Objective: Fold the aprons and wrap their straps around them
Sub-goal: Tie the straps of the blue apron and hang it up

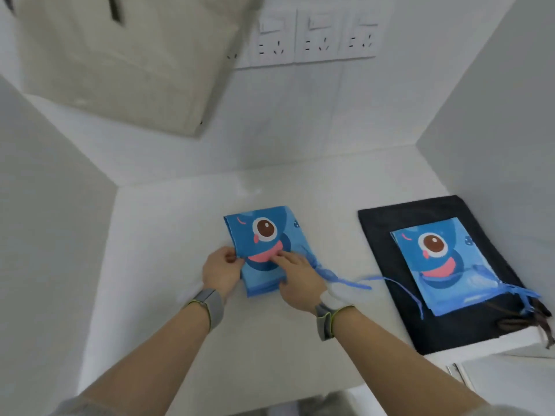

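Head view: your left hand (221,273) pinches the left edge of the folded apron (264,247) mid-counter (156,241) while the right hand (300,279) presses straight fingers flat on it, so keep that pressure and draw the loose straps (339,279) snugly around.

White worktop (168,235) boxed in by plain white walls (486,115) left, right and behind. Row of white sockets (312,40) high on the back wall. Soft, even light.

blue apron (264,232), cartoon eye, pink patch; second blue apron (441,265) alike; black apron (387,232); white counter (168,235)
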Motion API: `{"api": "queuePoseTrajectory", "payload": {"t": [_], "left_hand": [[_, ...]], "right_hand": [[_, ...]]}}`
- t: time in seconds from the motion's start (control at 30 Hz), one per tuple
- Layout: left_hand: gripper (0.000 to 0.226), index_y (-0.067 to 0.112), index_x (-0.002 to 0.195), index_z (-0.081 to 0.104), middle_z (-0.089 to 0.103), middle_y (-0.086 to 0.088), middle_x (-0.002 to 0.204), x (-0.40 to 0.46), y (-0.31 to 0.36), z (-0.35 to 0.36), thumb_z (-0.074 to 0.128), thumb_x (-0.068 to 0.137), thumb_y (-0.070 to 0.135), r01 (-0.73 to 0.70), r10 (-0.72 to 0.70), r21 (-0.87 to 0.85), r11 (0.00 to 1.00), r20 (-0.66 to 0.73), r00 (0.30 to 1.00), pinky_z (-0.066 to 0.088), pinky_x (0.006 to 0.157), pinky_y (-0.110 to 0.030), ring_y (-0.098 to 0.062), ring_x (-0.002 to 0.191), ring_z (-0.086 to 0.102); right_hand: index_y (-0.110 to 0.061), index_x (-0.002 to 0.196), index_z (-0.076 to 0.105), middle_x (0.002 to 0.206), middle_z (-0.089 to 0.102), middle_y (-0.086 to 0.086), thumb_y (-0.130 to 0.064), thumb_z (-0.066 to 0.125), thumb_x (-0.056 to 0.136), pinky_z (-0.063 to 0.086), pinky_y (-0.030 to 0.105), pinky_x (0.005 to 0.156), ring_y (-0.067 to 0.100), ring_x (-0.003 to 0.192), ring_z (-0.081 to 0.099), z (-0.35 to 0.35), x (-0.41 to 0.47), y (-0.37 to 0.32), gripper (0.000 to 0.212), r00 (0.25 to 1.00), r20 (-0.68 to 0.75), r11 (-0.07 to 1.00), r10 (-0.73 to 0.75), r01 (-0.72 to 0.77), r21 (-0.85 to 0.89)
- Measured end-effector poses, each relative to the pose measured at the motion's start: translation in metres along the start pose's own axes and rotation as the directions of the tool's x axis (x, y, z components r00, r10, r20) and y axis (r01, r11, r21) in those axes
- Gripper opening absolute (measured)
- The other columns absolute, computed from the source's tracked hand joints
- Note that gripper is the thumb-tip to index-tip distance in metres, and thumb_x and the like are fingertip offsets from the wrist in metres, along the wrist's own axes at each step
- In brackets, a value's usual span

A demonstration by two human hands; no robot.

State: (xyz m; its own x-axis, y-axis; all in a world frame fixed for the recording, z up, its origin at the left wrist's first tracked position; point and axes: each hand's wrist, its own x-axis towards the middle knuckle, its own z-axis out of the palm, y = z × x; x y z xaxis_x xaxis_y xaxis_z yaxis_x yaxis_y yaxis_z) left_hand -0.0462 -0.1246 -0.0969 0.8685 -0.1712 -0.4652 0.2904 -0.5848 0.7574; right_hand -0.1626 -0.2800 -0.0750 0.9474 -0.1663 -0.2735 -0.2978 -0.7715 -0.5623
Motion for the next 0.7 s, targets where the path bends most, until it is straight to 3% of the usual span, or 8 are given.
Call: {"api": "queuePoseTrajectory", "payload": {"t": [0.1,0.27,0.33,0.43,0.53,0.6,0.7], "left_hand": [[0.014,0.030,0.074,0.067,0.074,0.000,0.083,-0.001,-0.030,-0.055,0.060,0.063,0.035,0.048,-0.050,-0.040,0.998,-0.042,0.998,0.058,0.079,-0.048,-0.027,0.082,0.070],[0.014,0.028,0.075,0.071,0.075,0.000,0.082,-0.006,-0.057,-0.092,0.062,0.066,0.033,0.078,-0.075,-0.074,0.994,0.031,0.997,0.057,0.082,-0.050,-0.027,0.082,0.071],[0.011,0.027,0.084,0.072,0.075,-0.002,0.086,-0.012,-0.061,-0.099,0.064,0.076,0.025,0.087,-0.083,-0.062,0.994,0.074,0.994,0.057,0.083,-0.050,-0.029,0.084,0.071],[0.017,0.024,0.102,0.062,0.069,0.001,0.089,-0.026,-0.056,-0.102,0.061,0.087,0.016,0.035,-0.034,0.022,0.999,-0.049,0.998,0.054,0.083,-0.040,-0.026,0.086,0.065],[0.016,0.024,0.098,0.063,0.066,0.004,0.092,-0.035,-0.047,-0.090,0.059,0.089,0.011,-0.068,0.076,0.065,0.996,-0.115,0.991,0.047,0.079,-0.027,-0.017,0.089,0.062],[0.017,0.027,0.095,0.064,0.066,0.007,0.095,-0.035,-0.037,-0.071,0.058,0.090,0.011,-0.169,0.173,0.090,0.982,-0.042,0.984,0.046,0.078,-0.021,-0.012,0.089,0.061],[0.019,0.024,0.109,0.063,0.064,0.007,0.102,-0.029,-0.017,-0.040,0.058,0.093,0.015,-0.277,0.268,0.121,0.953,0.089,0.959,0.042,0.077,-0.014,-0.008,0.088,0.059]], "right_hand": [[-0.018,0.147,0.039,0.154,0.035,0.002,-0.008,0.050,0.088,0.017,0.030,0.116,0.027,0.141,0.028,0.034,0.017,-0.054,0.061,0.995,0.064,0.996,-0.071,0.075,-0.051],[-0.018,0.145,0.042,0.152,0.038,-0.001,-0.007,0.050,0.087,0.018,0.028,0.115,0.025,0.142,0.026,0.060,0.022,-0.085,0.060,0.993,0.087,0.990,-0.083,0.092,-0.109],[-0.019,0.143,0.045,0.148,0.043,0.000,-0.004,0.050,0.087,0.022,0.027,0.114,0.022,0.139,0.031,0.057,0.022,-0.088,0.057,0.995,0.074,0.997,-0.074,0.074,-0.008],[-0.024,0.133,0.056,0.126,0.053,-0.008,-0.002,0.049,0.090,0.034,0.019,0.103,0.008,0.118,0.048,0.034,0.018,-0.082,0.049,0.989,-0.131,0.962,0.073,-0.035,0.270],[-0.020,0.112,0.065,0.106,0.062,-0.003,0.003,0.051,0.084,0.038,0.018,0.083,0.015,0.097,0.057,0.012,0.015,-0.053,0.039,0.924,-0.271,0.936,0.268,-0.183,0.301],[-0.021,0.106,0.065,0.102,0.060,0.000,-0.003,0.053,0.083,0.039,0.024,0.080,0.022,0.099,0.057,0.007,0.012,-0.029,0.032,0.897,-0.233,0.915,0.375,-0.320,0.244],[-0.021,0.111,0.064,0.112,0.058,0.005,-0.017,0.057,0.086,0.043,0.030,0.090,0.027,0.107,0.055,0.008,0.008,-0.003,0.026,0.863,-0.127,0.871,0.488,-0.471,0.141]]}}
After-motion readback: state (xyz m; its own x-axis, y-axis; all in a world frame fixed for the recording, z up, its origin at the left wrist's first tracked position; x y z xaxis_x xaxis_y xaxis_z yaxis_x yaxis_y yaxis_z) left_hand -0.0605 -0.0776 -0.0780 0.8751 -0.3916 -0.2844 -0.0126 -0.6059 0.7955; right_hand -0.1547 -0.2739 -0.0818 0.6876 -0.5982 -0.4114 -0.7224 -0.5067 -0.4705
